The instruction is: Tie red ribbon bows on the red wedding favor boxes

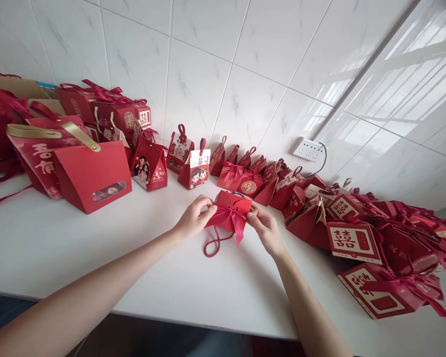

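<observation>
A small red gift box (226, 199) sits between my hands near the middle of the white table. A dark red ribbon (233, 214) is tied in a bow across its front, one tail hanging down. From beneath the box a twisted cord handle (212, 250) loops onto the table. My left hand (197, 215) pinches the ribbon's left loop between thumb and fingers. On the other side, my right hand (264, 228) has its thumb and fingertips closed at the bow's right loop, by the box's right edge. Part of the ribbon there is hidden by the fingers.
Large red gift bags (92, 171) stand at left beside a cardboard box (20, 88). Several small boxes (198, 168) line the tiled wall. A heap of red boxes (351, 240) covers the right side, below a white socket strip (305, 149) with a black cable.
</observation>
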A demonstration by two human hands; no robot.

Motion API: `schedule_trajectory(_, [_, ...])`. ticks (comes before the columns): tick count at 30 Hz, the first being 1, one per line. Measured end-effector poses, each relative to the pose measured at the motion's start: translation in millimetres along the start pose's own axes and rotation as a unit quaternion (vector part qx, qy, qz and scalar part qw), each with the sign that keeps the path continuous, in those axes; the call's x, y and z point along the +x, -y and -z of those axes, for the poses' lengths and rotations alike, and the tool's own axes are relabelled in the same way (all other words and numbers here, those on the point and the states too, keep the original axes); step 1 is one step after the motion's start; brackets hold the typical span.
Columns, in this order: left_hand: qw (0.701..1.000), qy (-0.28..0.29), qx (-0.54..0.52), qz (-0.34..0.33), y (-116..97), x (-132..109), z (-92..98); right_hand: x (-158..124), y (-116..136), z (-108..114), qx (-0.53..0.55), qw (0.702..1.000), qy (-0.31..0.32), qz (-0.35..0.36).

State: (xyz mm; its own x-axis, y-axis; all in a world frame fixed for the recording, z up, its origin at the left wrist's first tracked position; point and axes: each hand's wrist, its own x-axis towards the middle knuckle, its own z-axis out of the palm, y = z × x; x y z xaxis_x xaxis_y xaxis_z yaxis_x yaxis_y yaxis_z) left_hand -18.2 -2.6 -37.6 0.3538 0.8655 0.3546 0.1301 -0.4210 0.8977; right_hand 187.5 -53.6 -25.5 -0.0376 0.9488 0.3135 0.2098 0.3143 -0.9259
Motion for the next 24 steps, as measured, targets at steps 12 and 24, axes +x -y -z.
schedule_trajectory(12, [1.000, -0.017, 0.002, -0.010, 3, -2, -4.5, 1, -9, 8, 0.008, 1.000, -0.002, 0.028])
schedule_trajectory(24, [0.989, -0.049, 0.030, -0.139, 1, -9, -7.3, -3, -27, -4, -0.209, 0.970, -0.012, 0.126])
